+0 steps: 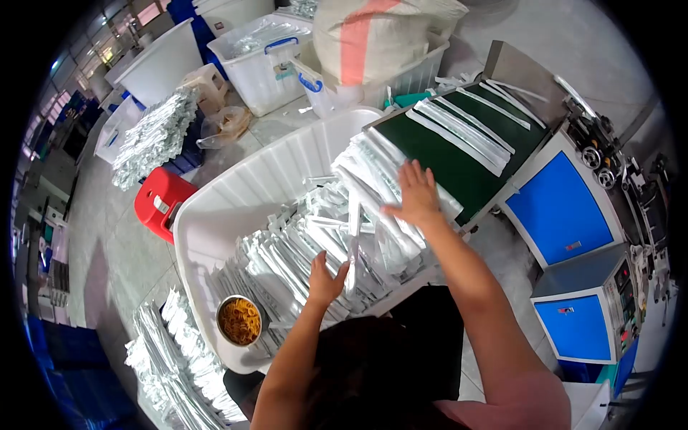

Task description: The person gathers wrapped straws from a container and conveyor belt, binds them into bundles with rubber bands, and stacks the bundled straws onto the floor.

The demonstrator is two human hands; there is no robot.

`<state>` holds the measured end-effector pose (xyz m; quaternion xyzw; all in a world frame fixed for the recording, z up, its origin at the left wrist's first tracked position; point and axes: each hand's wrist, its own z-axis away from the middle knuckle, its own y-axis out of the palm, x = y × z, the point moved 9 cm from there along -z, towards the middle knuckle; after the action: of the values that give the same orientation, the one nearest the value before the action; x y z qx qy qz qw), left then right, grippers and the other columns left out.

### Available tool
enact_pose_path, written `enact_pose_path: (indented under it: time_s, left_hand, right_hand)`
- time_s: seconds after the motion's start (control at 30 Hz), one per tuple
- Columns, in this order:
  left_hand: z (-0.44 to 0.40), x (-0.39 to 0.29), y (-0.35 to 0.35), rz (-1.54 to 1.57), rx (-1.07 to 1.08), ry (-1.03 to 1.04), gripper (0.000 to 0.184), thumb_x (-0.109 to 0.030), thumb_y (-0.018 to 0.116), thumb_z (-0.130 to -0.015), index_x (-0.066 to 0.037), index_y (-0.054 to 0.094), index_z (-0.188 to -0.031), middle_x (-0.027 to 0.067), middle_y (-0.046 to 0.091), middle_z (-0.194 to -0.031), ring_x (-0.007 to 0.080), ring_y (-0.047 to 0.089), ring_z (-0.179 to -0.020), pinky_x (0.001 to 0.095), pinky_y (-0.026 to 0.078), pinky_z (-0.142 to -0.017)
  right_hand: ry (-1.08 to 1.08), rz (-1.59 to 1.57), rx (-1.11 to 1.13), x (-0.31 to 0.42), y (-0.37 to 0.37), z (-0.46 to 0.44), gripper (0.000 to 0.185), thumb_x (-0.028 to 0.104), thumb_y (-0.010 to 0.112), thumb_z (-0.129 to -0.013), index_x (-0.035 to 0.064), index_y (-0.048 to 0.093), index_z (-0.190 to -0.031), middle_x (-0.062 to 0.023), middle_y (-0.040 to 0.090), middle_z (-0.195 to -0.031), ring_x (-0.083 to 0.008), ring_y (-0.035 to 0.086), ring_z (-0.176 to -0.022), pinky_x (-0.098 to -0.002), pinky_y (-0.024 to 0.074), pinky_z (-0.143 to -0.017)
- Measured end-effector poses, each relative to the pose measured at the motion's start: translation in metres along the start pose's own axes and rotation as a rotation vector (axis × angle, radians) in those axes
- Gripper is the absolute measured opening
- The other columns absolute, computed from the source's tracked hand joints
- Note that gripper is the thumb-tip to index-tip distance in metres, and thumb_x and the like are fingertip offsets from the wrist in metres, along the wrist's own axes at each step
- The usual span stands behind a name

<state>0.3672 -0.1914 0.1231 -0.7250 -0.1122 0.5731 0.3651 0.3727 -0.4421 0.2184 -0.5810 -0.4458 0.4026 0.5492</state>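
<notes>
My right hand (417,195) lies open with fingers spread on a pile of long, thin white-and-silver packets (373,161) at the lower end of a green conveyor belt (459,188). My left hand (327,282) is open, thumb and fingers apart, over the packets (276,261) heaped in a large white tub (247,172). One packet (353,236) stands nearly upright close to its fingertips; whether they touch is unclear. More packets (462,136) lie spaced across the belt.
A metal bowl of yellow rubber bands (239,320) sits in the tub's near left corner. A red stool (162,201) and bundled packets (158,132) stand left, more bundles (179,358) below. Blue-panelled machinery (562,208) is at right; a big sack (387,43) stands behind.
</notes>
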Motion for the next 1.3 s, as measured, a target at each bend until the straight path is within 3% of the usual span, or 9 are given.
enact_pose_path:
  time_s: [0.2, 0.33, 0.47, 0.6, 0.73, 0.87, 0.93, 1.07, 1.3]
  left_hand:
    - [-0.057, -0.018, 0.087, 0.816, 0.216, -0.461, 0.086, -0.055, 0.049, -0.080, 0.010, 0.021, -0.129, 0.0229, 0.039, -0.124, 0.0277, 0.041, -0.113, 0.0335, 0.034, -0.093]
    - [-0.074, 0.002, 0.101, 0.601, 0.020, -0.523, 0.112, -0.063, 0.065, -0.060, 0.009, 0.016, -0.131, 0.0267, 0.026, -0.132, 0.0352, 0.025, -0.124, 0.0363, 0.022, -0.102]
    - [-0.073, 0.005, 0.102, 0.663, -0.001, -0.539, 0.118, -0.062, 0.067, -0.057, 0.017, 0.014, -0.127, 0.0306, 0.022, -0.132, 0.0383, 0.018, -0.126, 0.0373, 0.019, -0.103]
    - [-0.064, -0.017, 0.088, 0.789, 0.048, -0.701, 0.061, -0.032, 0.067, -0.073, 0.013, 0.044, -0.108, 0.0157, 0.054, -0.100, 0.0198, 0.052, -0.089, 0.0294, 0.042, -0.077]
    - [-0.052, 0.028, 0.110, 0.807, 0.031, -0.682, 0.051, -0.029, 0.066, -0.072, 0.013, 0.049, -0.095, 0.0130, 0.056, -0.079, 0.0176, 0.053, -0.065, 0.0290, 0.044, -0.055]
    - [-0.027, 0.046, 0.109, 1.097, -0.014, -0.859, 0.042, -0.021, 0.062, -0.077, 0.009, 0.049, -0.104, 0.0153, 0.057, -0.090, 0.0216, 0.055, -0.081, 0.0323, 0.045, -0.068]
    - [-0.016, 0.054, 0.095, 1.211, -0.117, -0.978, 0.046, -0.027, 0.055, -0.081, 0.005, 0.045, -0.112, 0.0162, 0.054, -0.104, 0.0222, 0.052, -0.095, 0.0326, 0.043, -0.078]
    - [-0.035, 0.004, 0.075, 1.777, 0.129, -0.699, 0.064, -0.051, 0.044, -0.082, 0.000, 0.038, -0.121, 0.0106, 0.049, -0.116, 0.0241, 0.047, -0.104, 0.0343, 0.035, -0.092]
    - [-0.069, 0.005, 0.094, 1.053, 0.027, -0.796, 0.113, -0.028, 0.082, -0.052, 0.008, 0.008, -0.130, 0.0221, 0.034, -0.124, 0.0297, 0.042, -0.110, 0.0354, 0.037, -0.092]
  right_hand:
    - [-0.097, -0.187, -0.065, 0.033, 0.023, 0.034, 0.083, 0.034, 0.066, -0.066, 0.0013, 0.026, -0.131, -0.0204, 0.019, -0.138, -0.0339, 0.024, -0.126, -0.0451, 0.0225, -0.099]
    - [-0.185, -0.524, -0.125, 0.027, -0.010, 0.032, 0.066, 0.028, 0.064, -0.070, -0.0023, 0.038, -0.122, -0.0247, 0.036, -0.126, -0.0356, 0.038, -0.115, -0.0424, 0.0326, -0.092]
    - [0.177, -0.541, -0.032, -0.007, -0.006, -0.009, 0.061, 0.033, 0.056, -0.079, -0.0085, 0.037, -0.119, -0.0289, 0.046, -0.114, -0.0366, 0.046, -0.106, -0.0397, 0.0351, -0.089]
    - [0.285, -0.121, 0.004, 0.004, 0.036, -0.022, 0.083, 0.055, 0.048, -0.077, -0.0068, 0.026, -0.127, -0.0331, 0.033, -0.124, -0.0406, 0.034, -0.116, -0.0470, 0.0295, -0.093]
    - [0.330, -0.138, 0.077, -0.001, 0.044, -0.016, 0.107, 0.068, 0.060, -0.057, -0.0003, 0.024, -0.131, -0.0312, 0.031, -0.124, -0.0441, 0.032, -0.116, -0.0466, 0.0344, -0.091]
    - [0.201, -0.150, 0.065, 0.025, 0.040, 0.003, 0.108, 0.057, 0.069, -0.055, -0.0010, 0.020, -0.132, -0.0309, 0.032, -0.123, -0.0473, 0.034, -0.111, -0.0453, 0.0383, -0.088]
    - [0.198, -0.106, 0.057, 0.046, 0.042, 0.015, 0.106, 0.051, 0.069, -0.057, -0.0011, 0.017, -0.133, -0.0308, 0.030, -0.124, -0.0477, 0.033, -0.112, -0.0454, 0.0363, -0.090]
    - [0.205, -0.085, 0.064, 0.072, 0.033, 0.031, 0.097, 0.040, 0.069, -0.061, -0.0015, 0.018, -0.133, -0.0302, 0.027, -0.126, -0.0456, 0.028, -0.116, -0.0445, 0.0335, -0.093]
    - [-0.088, -0.301, 0.126, 0.083, 0.021, 0.052, 0.055, 0.020, 0.063, -0.071, -0.0014, 0.043, -0.117, -0.0232, 0.041, -0.121, -0.0340, 0.041, -0.112, -0.0388, 0.0386, -0.089]
